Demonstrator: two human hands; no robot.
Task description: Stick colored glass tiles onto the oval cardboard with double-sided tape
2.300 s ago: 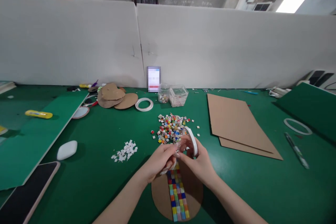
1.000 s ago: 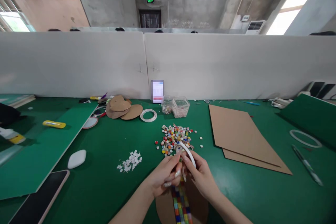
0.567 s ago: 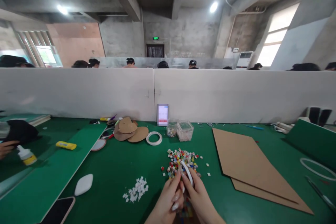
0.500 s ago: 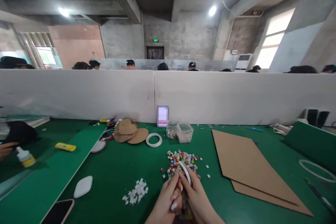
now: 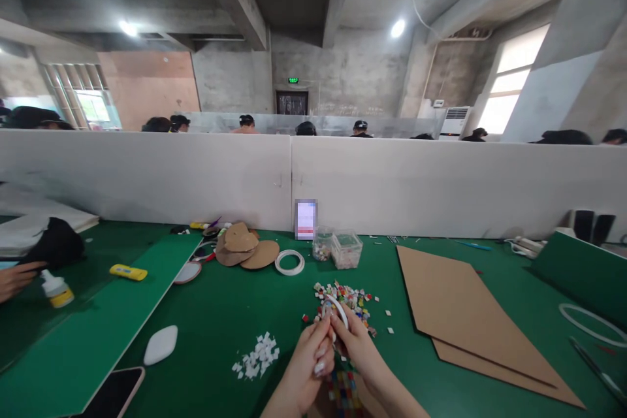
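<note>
A thin white ring (image 5: 339,308), perhaps a roll of tape, is held up between my two hands over the near side of a pile of coloured mosaic tiles (image 5: 360,300). My left hand (image 5: 311,353) is closed, its thumb and fingertips pinching at the ring's left side. Around the ring's right side, my right hand (image 5: 353,336) is closed too, thumb close to the left fingertips. Whatever lies between the fingertips is too small to make out. Beneath my wrists is a brown board carrying rows of coloured tiles (image 5: 345,392), partly covered by my arms.
Small white paper pieces (image 5: 257,356) lie left of my hands, with a white case (image 5: 161,345) and phone (image 5: 115,392) beyond. Further back are cardboard discs (image 5: 259,255), white rings (image 5: 290,262) and clear boxes (image 5: 347,249). Cardboard sheets (image 5: 455,300) lie right. A co-worker's hand (image 5: 19,279) is far left.
The view has tilted up a little. My hands have shifted slightly left with the white ring, uncovering more of the tiled board below. At far left, the co-worker's hand shows more.
</note>
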